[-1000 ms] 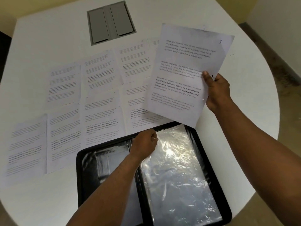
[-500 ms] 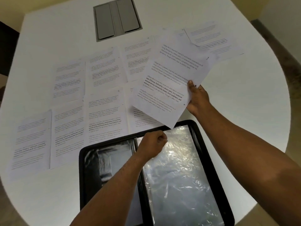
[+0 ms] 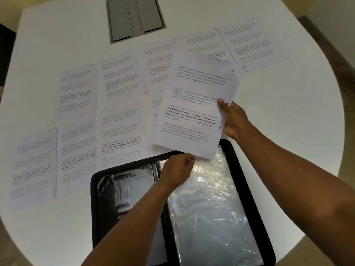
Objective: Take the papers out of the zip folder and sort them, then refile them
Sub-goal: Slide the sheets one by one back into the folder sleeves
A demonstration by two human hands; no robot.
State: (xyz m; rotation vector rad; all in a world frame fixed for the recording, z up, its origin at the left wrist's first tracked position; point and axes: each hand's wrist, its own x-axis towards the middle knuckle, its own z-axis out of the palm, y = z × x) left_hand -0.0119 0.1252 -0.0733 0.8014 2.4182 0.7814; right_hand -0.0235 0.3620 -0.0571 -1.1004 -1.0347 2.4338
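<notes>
A black zip folder [image 3: 99,208] lies open at the table's near edge, with clear plastic sleeves [image 3: 211,208] on its right half. My right hand [image 3: 233,120] pinches the right edge of a printed sheet [image 3: 194,104] and holds it tilted just above the folder's top edge. My left hand [image 3: 177,169] sits at the top of the sleeves with its fingers curled; they seem to pinch the top sleeve's edge, right below the sheet's lower corner. Several other printed sheets [image 3: 119,131] lie spread in rows on the table beyond the folder.
The round white table [image 3: 288,121] has a grey cable hatch [image 3: 135,18] set in its far middle. Two sheets [image 3: 247,43] lie at the far right of the spread. Floor shows past the table's right edge.
My right hand has brought the sheet down and toward me, from raised high to just over the folder's top edge. My left hand has stayed at the sleeve's top.
</notes>
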